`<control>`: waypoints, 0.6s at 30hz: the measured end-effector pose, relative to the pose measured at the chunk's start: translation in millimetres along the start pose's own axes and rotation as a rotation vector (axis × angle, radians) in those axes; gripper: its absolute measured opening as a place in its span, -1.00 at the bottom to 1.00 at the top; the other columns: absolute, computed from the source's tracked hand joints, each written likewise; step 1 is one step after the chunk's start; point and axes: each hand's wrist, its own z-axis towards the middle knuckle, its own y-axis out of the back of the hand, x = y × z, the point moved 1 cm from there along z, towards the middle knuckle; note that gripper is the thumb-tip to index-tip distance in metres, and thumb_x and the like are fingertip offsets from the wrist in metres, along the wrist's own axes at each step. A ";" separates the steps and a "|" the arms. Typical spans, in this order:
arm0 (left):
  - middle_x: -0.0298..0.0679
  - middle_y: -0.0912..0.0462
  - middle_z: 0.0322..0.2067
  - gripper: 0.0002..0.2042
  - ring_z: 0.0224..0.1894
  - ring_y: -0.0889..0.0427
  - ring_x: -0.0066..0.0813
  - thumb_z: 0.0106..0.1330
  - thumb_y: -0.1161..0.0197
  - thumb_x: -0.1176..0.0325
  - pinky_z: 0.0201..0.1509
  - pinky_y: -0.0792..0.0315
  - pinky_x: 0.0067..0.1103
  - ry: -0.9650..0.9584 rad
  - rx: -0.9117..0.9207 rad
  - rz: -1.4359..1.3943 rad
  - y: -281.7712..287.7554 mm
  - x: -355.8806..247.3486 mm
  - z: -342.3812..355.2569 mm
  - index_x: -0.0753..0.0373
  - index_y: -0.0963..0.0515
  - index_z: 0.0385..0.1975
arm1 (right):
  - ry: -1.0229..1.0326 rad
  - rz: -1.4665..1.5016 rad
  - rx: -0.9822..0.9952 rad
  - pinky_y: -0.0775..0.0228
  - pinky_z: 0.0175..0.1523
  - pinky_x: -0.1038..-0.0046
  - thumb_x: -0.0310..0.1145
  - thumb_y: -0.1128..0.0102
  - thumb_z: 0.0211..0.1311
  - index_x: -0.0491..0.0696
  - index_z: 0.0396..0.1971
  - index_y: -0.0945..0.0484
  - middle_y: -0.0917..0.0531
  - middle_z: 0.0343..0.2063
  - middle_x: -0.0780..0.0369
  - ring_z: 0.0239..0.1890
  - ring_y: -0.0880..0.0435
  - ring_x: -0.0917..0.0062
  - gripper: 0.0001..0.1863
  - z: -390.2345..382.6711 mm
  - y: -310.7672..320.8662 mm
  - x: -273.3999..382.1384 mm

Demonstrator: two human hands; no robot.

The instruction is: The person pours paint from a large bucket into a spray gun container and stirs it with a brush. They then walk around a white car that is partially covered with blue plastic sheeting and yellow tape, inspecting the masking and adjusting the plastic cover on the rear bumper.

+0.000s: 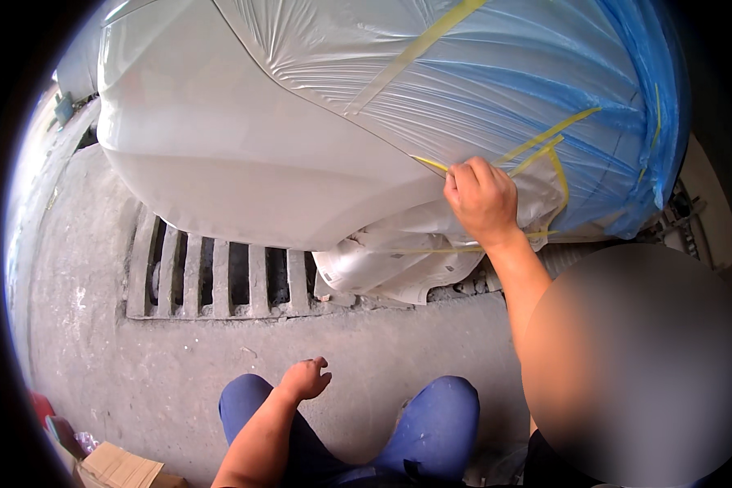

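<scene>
My right hand [481, 195] is closed at the edge of the pale car panel, its fingers pinching a strip of yellow masking tape [429, 163]. That tape runs along the seam between the bare panel [244, 138] and the clear plastic masking film [342, 57]. Most of what lies inside the fingers is hidden. Over my knee hangs my left hand [305, 379], holding nothing, with its fingers loosely bent and somewhat apart. Below the panel's lower edge, a wrinkled protective sheet [398, 268] covers what seems to be the wheel.
More yellow tape [549, 134] crosses the film, which looks blue toward the right. A slotted concrete drain grate [220, 272] lies under the panel in the grey floor. Cardboard [118, 468] sits at the lower left. A blurred round patch hides the lower right.
</scene>
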 end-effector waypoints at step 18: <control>-0.03 -0.59 -0.27 -0.64 -0.16 -0.54 -0.10 0.14 -0.09 0.15 -0.06 -0.41 -0.36 0.056 0.029 -0.027 6.3 5.0 1.0 0.23 -0.47 -0.14 | -0.124 -0.036 -0.154 -0.30 -0.63 0.44 -0.58 -0.16 -0.34 -0.01 -0.73 -0.38 -0.40 -0.69 0.30 -0.70 -0.44 0.41 -0.84 8.2 6.8 -9.0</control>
